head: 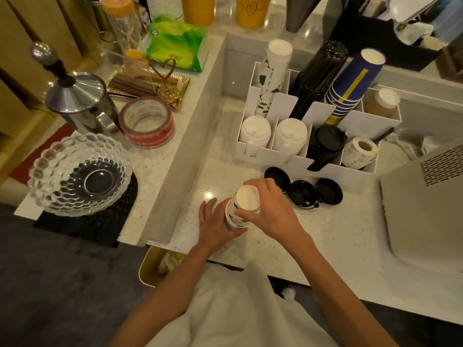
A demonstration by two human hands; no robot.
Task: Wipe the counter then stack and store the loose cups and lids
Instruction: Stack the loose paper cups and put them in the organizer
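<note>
At the speckled counter (325,234), in front of the white organizer (360,169), both hands hold an upturned stack of green-printed paper cups (246,200). The left hand (215,221) wraps its lower part, thumb curled underneath. The right hand (271,209) grasps the top cup with curled fingers. Three black lids (302,194) lie just beside the right hand.

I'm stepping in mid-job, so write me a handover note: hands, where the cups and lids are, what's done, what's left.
Left hand grips the lower part of the green-print cup stack, which is upside down; right hand grips its top. Three black lids lie loose on the counter before the organizer. Done: cups stacked. Left: store the stack, gather and store lids.
</note>
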